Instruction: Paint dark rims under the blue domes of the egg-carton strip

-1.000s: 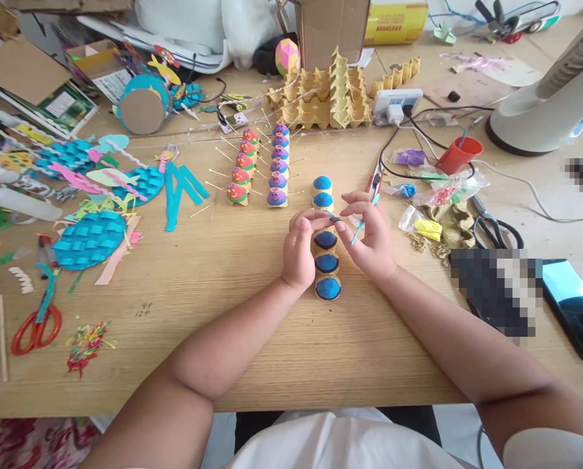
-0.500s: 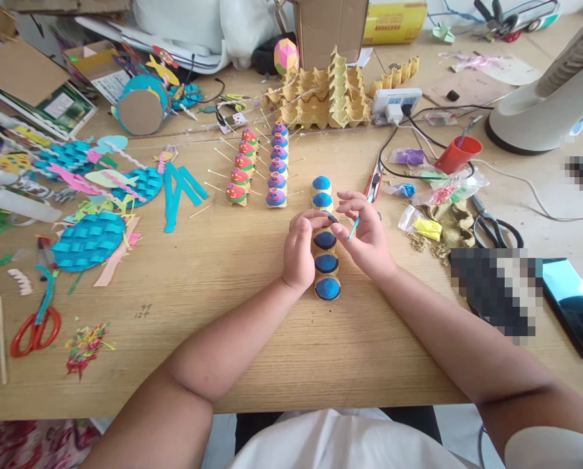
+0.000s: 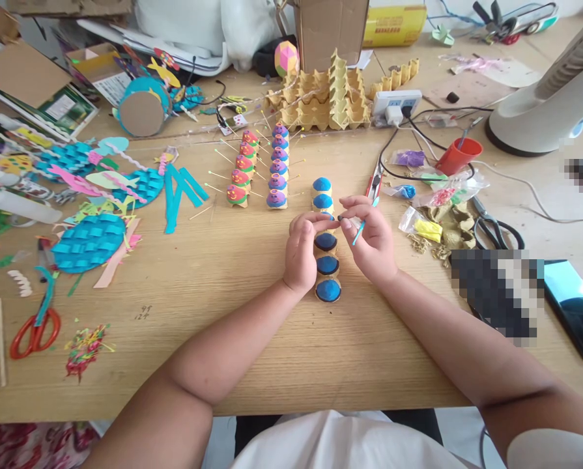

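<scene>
A row of egg-carton cups (image 3: 327,290) topped with blue domes runs away from me across the table. Dark rims edge the nearer domes. Above the row's middle my hands meet at the fingertips. My left hand (image 3: 301,251) is closed, fingers pressed together and pointing right. My right hand (image 3: 372,244) is curled closed, with a thin blue stick (image 3: 358,232) in it. A tiny dark bit (image 3: 340,218), perhaps clay, shows where the fingertips meet; which hand grips it is hard to tell. Part of the row is hidden behind my fingers.
Two decorated carton caterpillars (image 3: 277,176) with pins stand beyond, to the left. At right lie clay packets (image 3: 426,228), black scissors (image 3: 499,231), a red cup (image 3: 460,155) and a phone (image 3: 572,309). Orange-handled scissors (image 3: 36,332) and blue woven discs (image 3: 90,241) lie at left.
The fingertips of both hands have come together, and the dark bit now sits between them. The blue stick has shifted slightly right with my right hand.
</scene>
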Action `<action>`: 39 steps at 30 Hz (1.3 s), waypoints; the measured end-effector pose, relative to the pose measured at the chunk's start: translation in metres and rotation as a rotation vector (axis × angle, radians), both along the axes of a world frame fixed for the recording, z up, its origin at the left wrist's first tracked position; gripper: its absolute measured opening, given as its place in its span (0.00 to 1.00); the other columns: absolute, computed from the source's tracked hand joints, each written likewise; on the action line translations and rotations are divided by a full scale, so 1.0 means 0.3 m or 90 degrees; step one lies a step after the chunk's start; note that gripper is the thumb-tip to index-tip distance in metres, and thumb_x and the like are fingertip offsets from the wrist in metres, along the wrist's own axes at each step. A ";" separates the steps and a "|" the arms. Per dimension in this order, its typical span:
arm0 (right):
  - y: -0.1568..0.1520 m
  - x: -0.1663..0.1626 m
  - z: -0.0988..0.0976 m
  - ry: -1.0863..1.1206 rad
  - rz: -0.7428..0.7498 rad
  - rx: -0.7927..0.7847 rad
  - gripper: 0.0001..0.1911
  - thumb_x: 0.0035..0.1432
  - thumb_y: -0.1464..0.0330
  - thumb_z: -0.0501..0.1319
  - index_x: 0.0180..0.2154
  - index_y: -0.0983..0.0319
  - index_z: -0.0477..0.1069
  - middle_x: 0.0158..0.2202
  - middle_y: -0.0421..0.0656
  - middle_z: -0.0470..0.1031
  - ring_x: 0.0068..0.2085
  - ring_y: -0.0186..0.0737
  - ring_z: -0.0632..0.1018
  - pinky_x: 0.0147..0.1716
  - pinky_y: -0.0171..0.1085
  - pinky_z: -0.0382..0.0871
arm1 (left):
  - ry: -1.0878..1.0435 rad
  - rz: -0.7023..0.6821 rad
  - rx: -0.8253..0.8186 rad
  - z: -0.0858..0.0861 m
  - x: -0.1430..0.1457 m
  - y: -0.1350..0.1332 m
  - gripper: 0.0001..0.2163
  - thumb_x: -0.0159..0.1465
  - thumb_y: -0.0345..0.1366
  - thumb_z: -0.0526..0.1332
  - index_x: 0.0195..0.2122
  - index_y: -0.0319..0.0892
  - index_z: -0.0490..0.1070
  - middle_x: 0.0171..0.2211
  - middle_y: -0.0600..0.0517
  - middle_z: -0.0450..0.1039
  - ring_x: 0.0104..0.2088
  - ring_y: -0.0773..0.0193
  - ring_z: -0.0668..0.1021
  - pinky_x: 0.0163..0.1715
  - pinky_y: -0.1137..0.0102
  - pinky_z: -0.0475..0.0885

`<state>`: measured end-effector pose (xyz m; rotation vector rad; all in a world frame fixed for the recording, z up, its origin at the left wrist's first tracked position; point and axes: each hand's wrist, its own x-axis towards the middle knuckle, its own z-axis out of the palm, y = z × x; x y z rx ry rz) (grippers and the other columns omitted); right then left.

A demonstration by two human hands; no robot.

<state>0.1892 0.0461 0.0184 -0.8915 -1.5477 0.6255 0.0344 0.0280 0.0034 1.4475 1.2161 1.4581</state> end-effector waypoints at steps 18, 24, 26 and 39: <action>0.008 -0.003 -0.006 0.047 0.059 -0.080 0.15 0.71 0.50 0.67 0.42 0.53 0.76 0.57 0.45 0.82 0.62 0.48 0.81 0.68 0.55 0.73 | -0.025 0.000 0.031 -0.027 -0.003 0.007 0.35 0.78 0.64 0.43 0.45 0.52 0.88 0.54 0.46 0.82 0.63 0.50 0.77 0.72 0.51 0.68; 0.008 -0.007 -0.008 -0.001 0.028 -0.054 0.19 0.72 0.46 0.64 0.39 0.54 0.76 0.53 0.46 0.84 0.58 0.49 0.83 0.63 0.54 0.77 | -0.029 -0.001 0.025 -0.030 -0.002 0.011 0.35 0.78 0.64 0.43 0.42 0.51 0.87 0.54 0.45 0.81 0.63 0.49 0.77 0.71 0.50 0.69; 0.010 -0.004 -0.012 -0.015 0.012 -0.048 0.19 0.73 0.47 0.63 0.39 0.54 0.77 0.53 0.47 0.84 0.56 0.49 0.83 0.62 0.54 0.77 | -0.023 0.000 0.015 -0.029 -0.001 0.012 0.36 0.78 0.65 0.42 0.40 0.51 0.87 0.54 0.45 0.81 0.63 0.49 0.77 0.71 0.50 0.69; 0.009 0.012 -0.022 -0.089 0.020 0.025 0.10 0.73 0.56 0.65 0.45 0.53 0.80 0.53 0.48 0.85 0.56 0.50 0.85 0.59 0.56 0.80 | -0.052 0.015 0.015 -0.036 0.002 0.011 0.33 0.79 0.63 0.45 0.38 0.50 0.85 0.52 0.44 0.83 0.62 0.51 0.78 0.70 0.51 0.68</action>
